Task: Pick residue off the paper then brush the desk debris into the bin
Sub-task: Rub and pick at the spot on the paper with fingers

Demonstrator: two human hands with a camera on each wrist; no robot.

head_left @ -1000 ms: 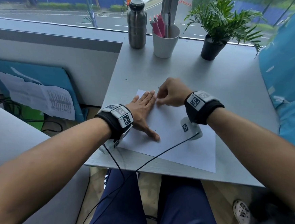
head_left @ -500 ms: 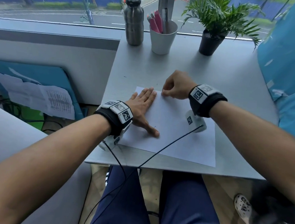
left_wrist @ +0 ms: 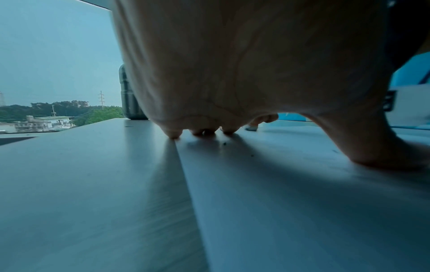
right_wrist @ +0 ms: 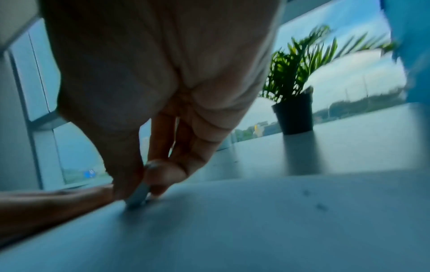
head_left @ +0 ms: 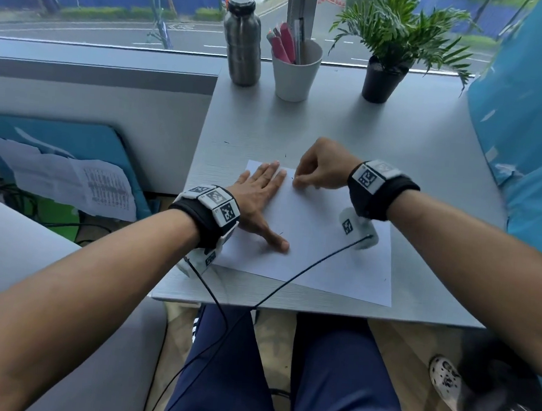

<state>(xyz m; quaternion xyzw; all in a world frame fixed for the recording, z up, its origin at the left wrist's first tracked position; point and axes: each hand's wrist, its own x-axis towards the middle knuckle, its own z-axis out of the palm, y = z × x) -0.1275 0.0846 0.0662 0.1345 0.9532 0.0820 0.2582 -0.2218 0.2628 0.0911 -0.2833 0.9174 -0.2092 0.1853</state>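
One paper [head_left: 309,240] flat on desk [head_left: 397,144], near front edge. Left hand [head_left: 260,201] spread, pressing paper's left part. Right hand [head_left: 321,167] curled, fingertips [right_wrist: 160,176] pinched together at paper's far edge; pinched residue too small and blurred to identify. Several dark specks [left_wrist: 224,144] on paper. One bottle [head_left: 242,41], one cup [head_left: 295,72], one plant [head_left: 395,46]. Wristband markers unreadable.

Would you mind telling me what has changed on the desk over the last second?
The right hand shifted slightly away from the left fingertips along the paper's far edge, fingertips still pinched down at the sheet; whether it holds residue is unclear. The left hand stayed flat, pressing the paper. Bottle, pen cup and plant did not move.
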